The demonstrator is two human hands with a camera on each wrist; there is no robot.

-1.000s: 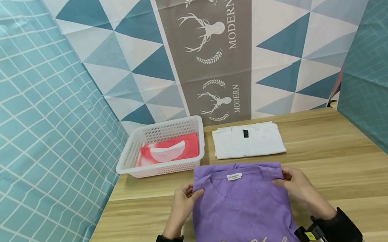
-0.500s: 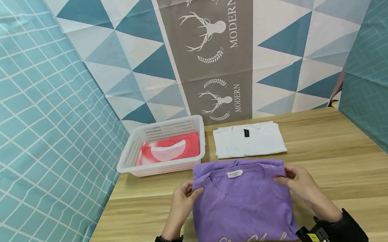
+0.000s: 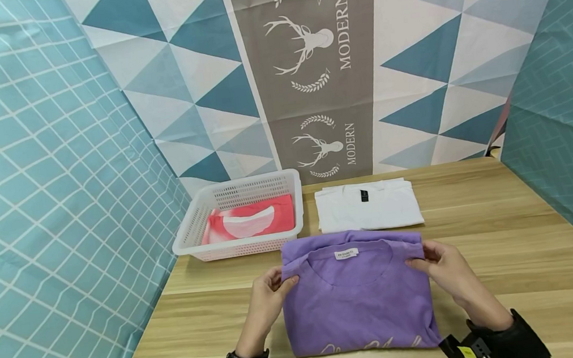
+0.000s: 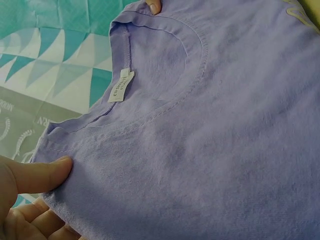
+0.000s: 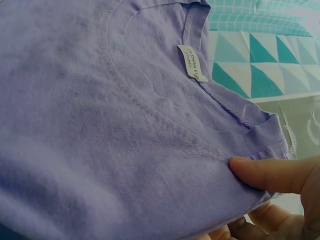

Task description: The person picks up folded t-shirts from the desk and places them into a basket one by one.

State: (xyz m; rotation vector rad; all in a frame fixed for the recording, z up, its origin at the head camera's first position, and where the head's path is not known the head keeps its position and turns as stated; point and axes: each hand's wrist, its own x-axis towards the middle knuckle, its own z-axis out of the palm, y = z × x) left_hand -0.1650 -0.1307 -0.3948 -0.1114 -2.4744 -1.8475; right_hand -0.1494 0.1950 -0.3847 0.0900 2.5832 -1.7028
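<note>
A purple T-shirt (image 3: 356,303), folded into a rough rectangle, lies between my hands in the head view. Its neckline with a white label (image 3: 346,253) faces the far side, and pale lettering shows along the near edge. My left hand (image 3: 268,297) pinches the left shoulder, thumb on top and fingers curled beneath, as the left wrist view also shows at the shirt's shoulder (image 4: 100,165). At the opposite shoulder my right hand (image 3: 445,270) pinches the cloth the same way, its thumb (image 5: 270,174) beside the collar seam.
Back left stands a white perforated basket (image 3: 243,247) with a folded red-and-white garment (image 3: 279,216) inside. A folded white T-shirt (image 3: 368,211) lies behind the purple one on the wooden table (image 3: 505,228). Patterned cloth hangs at the back and both sides.
Both hands keep their pinch on the purple T-shirt. Its near edge has shifted away from me and its far edge has moved up close to the white T-shirt.
</note>
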